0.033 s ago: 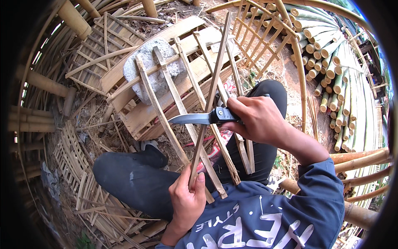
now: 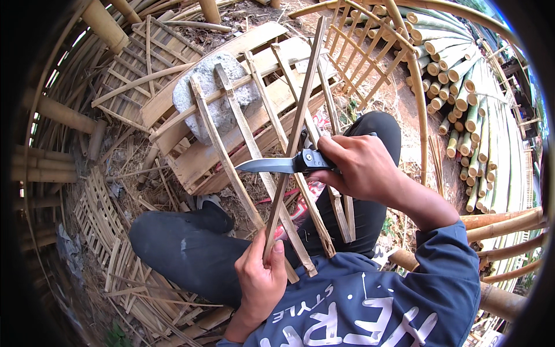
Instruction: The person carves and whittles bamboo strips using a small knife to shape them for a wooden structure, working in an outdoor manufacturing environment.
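My right hand (image 2: pixel 354 165) is closed round the black handle of a folding knife (image 2: pixel 267 166). Its bare blade points left and crosses a long bamboo strip (image 2: pixel 300 113). My left hand (image 2: pixel 261 272) grips the lower end of that strip, thumb along it, while the far end reaches up and away. Beneath lies a bamboo rack (image 2: pixel 247 139) of several slats on a crosspiece, its near ends resting by my lap. A grey stone (image 2: pixel 202 124) sits under the crosspiece at the rack's far left.
A low wooden bench (image 2: pixel 217 162) of planks stands in front of me under the stone. Stacked bamboo poles (image 2: pixel 462 115) fill the right side. Slatted bamboo panels (image 2: pixel 101 222) lie at left, and a bamboo frame (image 2: pixel 367 52) leans at the back right.
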Motion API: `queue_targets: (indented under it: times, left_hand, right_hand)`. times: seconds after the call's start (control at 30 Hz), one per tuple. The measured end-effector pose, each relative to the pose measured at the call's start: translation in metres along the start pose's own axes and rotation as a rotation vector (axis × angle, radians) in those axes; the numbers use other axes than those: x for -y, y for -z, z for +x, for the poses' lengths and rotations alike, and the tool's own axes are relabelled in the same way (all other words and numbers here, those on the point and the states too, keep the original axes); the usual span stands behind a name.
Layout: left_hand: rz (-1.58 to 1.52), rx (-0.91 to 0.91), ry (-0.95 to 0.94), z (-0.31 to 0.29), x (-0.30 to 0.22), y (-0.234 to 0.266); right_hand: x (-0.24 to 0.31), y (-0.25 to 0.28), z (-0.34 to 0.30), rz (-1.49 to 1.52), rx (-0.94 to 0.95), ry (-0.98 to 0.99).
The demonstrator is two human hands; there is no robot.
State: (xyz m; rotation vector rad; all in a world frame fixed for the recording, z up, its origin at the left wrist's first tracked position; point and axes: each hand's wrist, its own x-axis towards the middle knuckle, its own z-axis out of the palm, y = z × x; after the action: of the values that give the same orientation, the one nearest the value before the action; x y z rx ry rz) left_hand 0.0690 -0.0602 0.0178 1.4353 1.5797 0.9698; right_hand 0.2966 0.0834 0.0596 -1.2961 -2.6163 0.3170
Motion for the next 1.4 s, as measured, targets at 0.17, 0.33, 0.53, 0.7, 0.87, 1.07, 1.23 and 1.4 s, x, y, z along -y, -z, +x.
queue_targets:
  times: [0.17, 0.33, 0.53, 0.7, 0.87, 1.07, 1.23, 1.4]
  left_hand:
    - [0.047, -0.083, -0.085, -0.005, 0.011, -0.003]
    - [0.065, -0.060, -0.086, -0.004, 0.013, 0.003]
    - [0.048, -0.064, -0.120, -0.004, 0.009, 0.005]
    - [0.045, 0.007, -0.061, -0.022, 0.018, 0.001]
    - [0.066, 0.026, -0.018, -0.030, 0.026, 0.002]
    - [0.033, 0.006, -0.136, -0.041, 0.035, 0.011]
    - [-0.070, 0.040, 0.025, -0.035, 0.033, 0.011]
    - [-0.304, 0.152, 0.142, -0.039, 0.056, 0.012]
  right_hand:
    - [0.005, 0.003, 0.000, -0.017, -0.088, 0.034]
    - [0.003, 0.008, 0.005, -0.069, -0.106, 0.026]
    - [-0.004, 0.014, 0.008, -0.118, -0.161, 0.006]
    - [-0.072, 0.030, 0.026, -0.356, -0.390, -0.125]
    - [-0.084, 0.032, 0.026, -0.213, -0.320, -0.210]
    - [-0.114, 0.047, 0.030, -0.260, -0.340, -0.368]
    - [-0.134, 0.036, 0.007, -0.062, -0.373, -0.481]
    - [-0.112, 0.038, -0.006, -0.011, -0.324, -0.417]
